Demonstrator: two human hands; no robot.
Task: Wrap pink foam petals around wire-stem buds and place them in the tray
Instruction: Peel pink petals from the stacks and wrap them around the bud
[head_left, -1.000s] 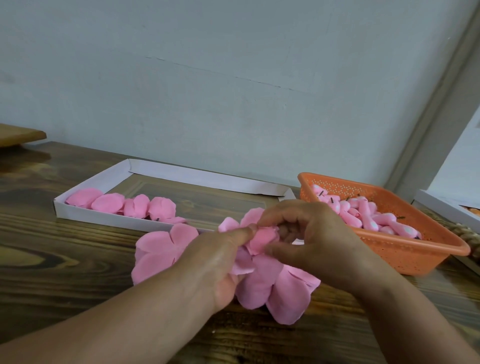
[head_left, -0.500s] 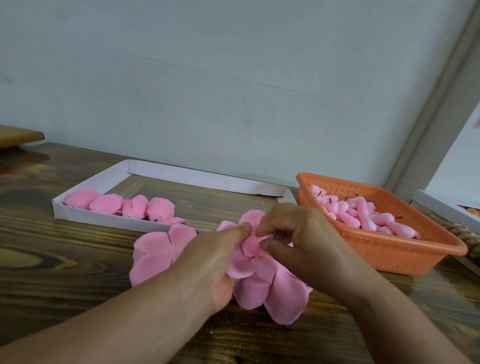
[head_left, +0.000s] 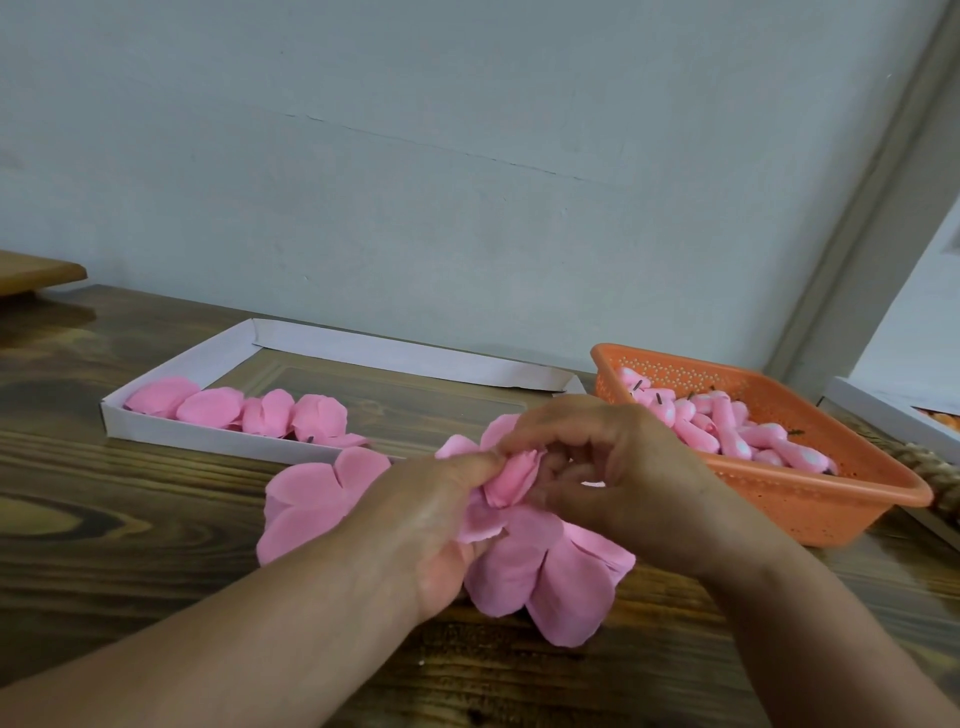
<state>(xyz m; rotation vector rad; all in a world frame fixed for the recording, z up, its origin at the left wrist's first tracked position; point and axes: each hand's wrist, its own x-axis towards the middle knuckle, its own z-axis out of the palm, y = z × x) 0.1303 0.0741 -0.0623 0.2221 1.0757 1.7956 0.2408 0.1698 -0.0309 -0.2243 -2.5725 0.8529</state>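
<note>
1. Fingers (head_left: 485, 460) of the left hand (head_left: 431, 525) pinch a rolled pink petal (head_left: 511, 475) from the left, thumb and forefinger clamped on the foam. The bud and wire inside the roll are hidden, so I cannot tell how far it is covered.
2. Right hand (head_left: 618, 478) curls over the same roll from the right, its fingers bent round the petal's far edge, palm turned toward the left hand. Both hands meet just above the bench (head_left: 130, 545).
3. Wrapping looks to be the step in hand: the petal is curled into a tube but seems not yet closed tight. The next move likely calls for the right fingers to roll the loose edge round while the left pinch keeps the base from slipping; foam this soft will spring open if let go.
4. Loose petals (head_left: 524, 561) lie spread on the bench under and beside the hands, some reaching left of the left wrist.
5. White tray (head_left: 171, 431) sits farther off to the left, with a row of finished pink buds (head_left: 270, 415) at its left end; most of it holds nothing yet.
6. Orange basket (head_left: 810, 499) stands to the right, just beyond the right hand, heaped with unwrapped buds (head_left: 727, 431) showing dark wire ends.
7. Both forearms come in from the near edge, angled inward so the wrists converge over the petals.
</note>
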